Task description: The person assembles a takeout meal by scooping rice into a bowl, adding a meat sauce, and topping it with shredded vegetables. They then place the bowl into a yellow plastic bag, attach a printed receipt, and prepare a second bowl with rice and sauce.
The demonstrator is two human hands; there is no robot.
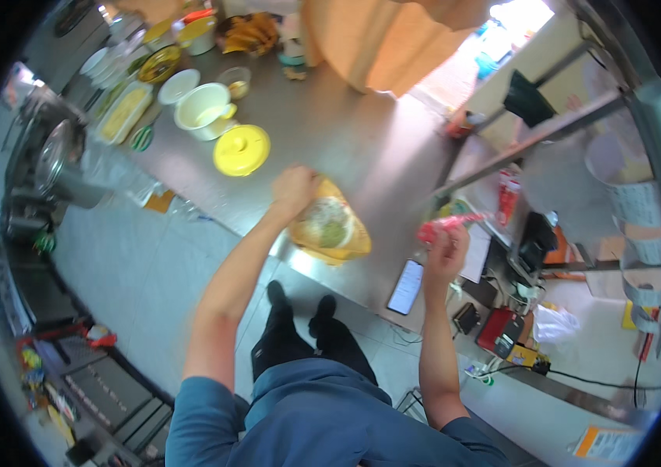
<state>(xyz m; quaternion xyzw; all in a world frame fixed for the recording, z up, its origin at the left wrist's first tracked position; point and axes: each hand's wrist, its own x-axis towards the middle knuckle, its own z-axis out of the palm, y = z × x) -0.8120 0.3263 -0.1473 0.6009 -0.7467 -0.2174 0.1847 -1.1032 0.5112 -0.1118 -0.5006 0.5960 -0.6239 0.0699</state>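
On the steel counter (330, 122), my left hand (295, 190) grips the upper edge of a yellow paper wrapper (359, 242). The wrapper lies part open around food with a green and white surface (330, 225). To the right, my right hand (448, 248) holds a pink-red plastic item (441, 226), perhaps a bag or packet, between thumb and fingers; what it contains cannot be told. Just below that hand a smartphone (405, 286) with a lit screen lies near the counter's edge. A yellow round lid (242, 150) rests beyond my left hand.
A white tub (205, 111), a rectangular container (125, 112) and several bowls stand at the upper left. A metal rack (541, 137) rises on the right, near cables and a red box (500, 330). A large pot (68, 169) stands at the far left.
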